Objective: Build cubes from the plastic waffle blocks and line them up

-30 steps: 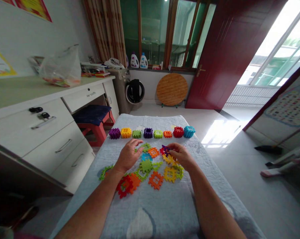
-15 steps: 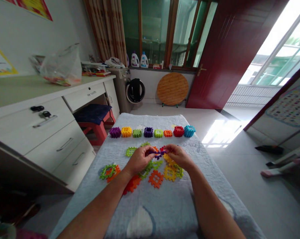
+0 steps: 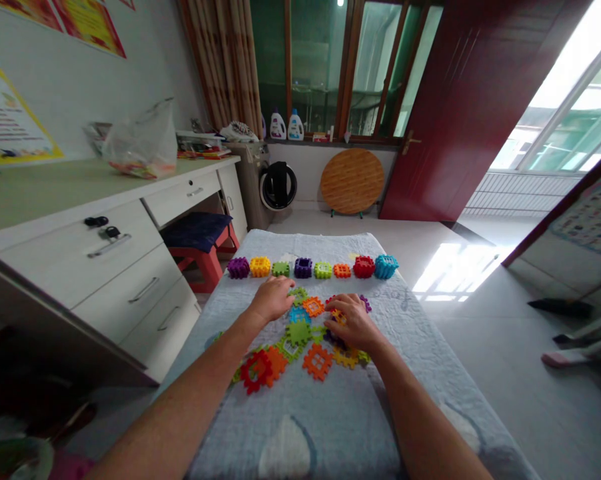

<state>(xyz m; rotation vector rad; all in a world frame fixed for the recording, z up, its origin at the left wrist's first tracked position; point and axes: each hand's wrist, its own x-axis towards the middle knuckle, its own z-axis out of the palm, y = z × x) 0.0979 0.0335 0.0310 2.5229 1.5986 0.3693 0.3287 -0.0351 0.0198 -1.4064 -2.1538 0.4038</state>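
Note:
My left hand (image 3: 273,298) hovers left of the loose pieces, fingers slightly bent and apart, with nothing visible in them. A green notched plate (image 3: 299,295) lies just beyond its fingertips. Spread over the right side of the pile, my right hand (image 3: 350,321) has its fingers apart above a yellow window plate (image 3: 337,317) and a dark purple piece partly hidden underneath. Between the hands are an orange window plate (image 3: 313,307), a blue plate (image 3: 299,315) and a solid green plate (image 3: 298,333). Nearer me lie a red plate (image 3: 256,372) and another orange window plate (image 3: 317,361).
A row of assembled cubes, including a purple one (image 3: 238,268), a dark blue one (image 3: 303,268) and a light blue one (image 3: 386,266), stands along the far part of the cloth-covered table (image 3: 330,427). A white desk (image 3: 130,280) and a stool (image 3: 199,233) are on the left.
My hands have moved apart from the purple plate they held together. The left went up and left; the right came down onto the pieces. The view has shifted slightly.

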